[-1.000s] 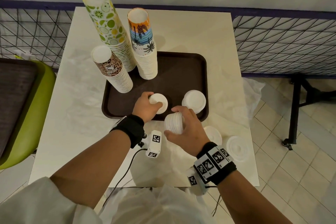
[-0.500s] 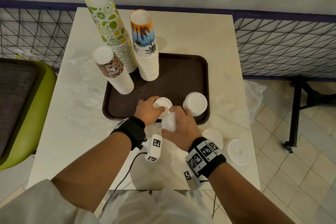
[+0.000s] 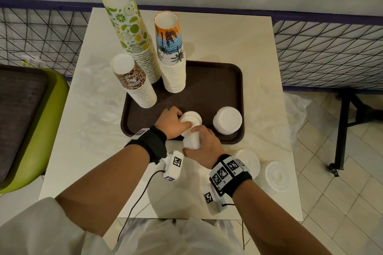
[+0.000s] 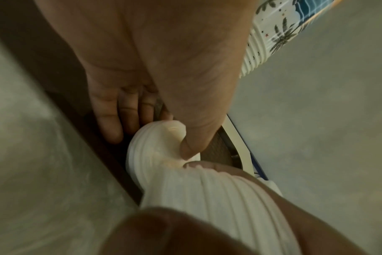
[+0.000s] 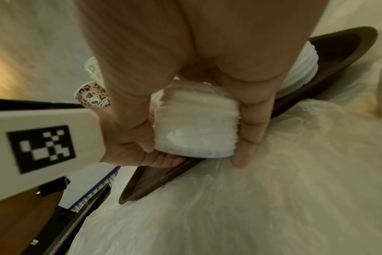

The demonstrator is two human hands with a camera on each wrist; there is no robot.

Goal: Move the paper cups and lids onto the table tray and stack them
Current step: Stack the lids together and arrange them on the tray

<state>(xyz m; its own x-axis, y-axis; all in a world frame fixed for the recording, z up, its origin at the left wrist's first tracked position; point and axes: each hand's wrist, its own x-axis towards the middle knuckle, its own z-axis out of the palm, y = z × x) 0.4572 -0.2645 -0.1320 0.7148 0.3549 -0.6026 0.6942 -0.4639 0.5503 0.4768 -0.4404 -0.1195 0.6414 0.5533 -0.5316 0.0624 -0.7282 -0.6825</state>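
Right hand (image 3: 204, 147) grips lids (image 3: 191, 141) at the tray (image 3: 217, 93) rim.

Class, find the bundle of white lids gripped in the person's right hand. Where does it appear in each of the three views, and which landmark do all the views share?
Head: bundle of lids at centre, under the right hand, at the tray's near edge.
Left wrist: bottom centre, ribbed, very close.
Right wrist: centre, between thumb and fingers.
Shared landmark: the brown tray.
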